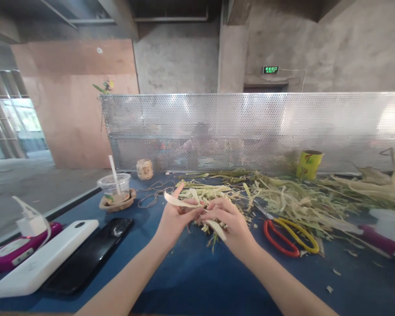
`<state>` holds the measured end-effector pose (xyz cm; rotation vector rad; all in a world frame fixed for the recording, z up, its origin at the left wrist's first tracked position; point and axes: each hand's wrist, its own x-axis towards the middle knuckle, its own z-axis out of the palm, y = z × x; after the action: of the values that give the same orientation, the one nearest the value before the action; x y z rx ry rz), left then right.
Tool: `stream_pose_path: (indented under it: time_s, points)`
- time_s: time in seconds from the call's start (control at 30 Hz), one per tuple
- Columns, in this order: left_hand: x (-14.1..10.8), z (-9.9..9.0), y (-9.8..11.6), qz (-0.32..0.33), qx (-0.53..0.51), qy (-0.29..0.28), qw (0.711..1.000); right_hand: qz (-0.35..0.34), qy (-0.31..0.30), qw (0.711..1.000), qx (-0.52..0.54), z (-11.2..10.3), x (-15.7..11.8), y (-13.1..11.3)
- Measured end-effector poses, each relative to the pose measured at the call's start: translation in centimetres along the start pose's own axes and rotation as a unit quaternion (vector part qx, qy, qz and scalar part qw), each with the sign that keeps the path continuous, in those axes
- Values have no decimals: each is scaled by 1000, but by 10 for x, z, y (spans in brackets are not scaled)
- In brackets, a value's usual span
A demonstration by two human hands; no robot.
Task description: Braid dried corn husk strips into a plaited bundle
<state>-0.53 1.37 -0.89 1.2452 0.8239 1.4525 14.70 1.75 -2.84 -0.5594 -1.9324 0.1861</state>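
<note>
Both hands meet at the middle of the blue table, in front of a heap of pale green plant strips (213, 189). A flat cream-coloured strip (176, 201) runs between my left hand (176, 217) and my right hand (228, 219), its curled end rising at the left. Fingers of my left hand pinch it near the centre. My right hand is closed on the same spot, with a pale strip end (216, 228) hanging below its fingers. Where the fingertips meet, details are too small to tell. Red-and-yellow-handled scissors (283, 237) lie to the right of my right hand.
On the left are a plastic cup with a straw (113, 184), a black phone (92, 252), a white power bank (46, 259) and a purple power strip (19, 250). Twine (156, 193) and a yellow roll (309, 165) stand farther back. Dry husks (382, 184) spread right.
</note>
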Motion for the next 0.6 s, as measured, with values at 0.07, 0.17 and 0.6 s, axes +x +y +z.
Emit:
stream_pose_path:
  time_s: [0.07,0.17,0.6]
  points:
    - [0,-1,-1,36,38,-3,999,71,46,995,60,2,2,1]
    - [0,-1,-3,69,100,7,993,217,91,962,141,5,5,6]
    - [4,0,-6,43,89,34,995,359,5,916,179,7,4,17]
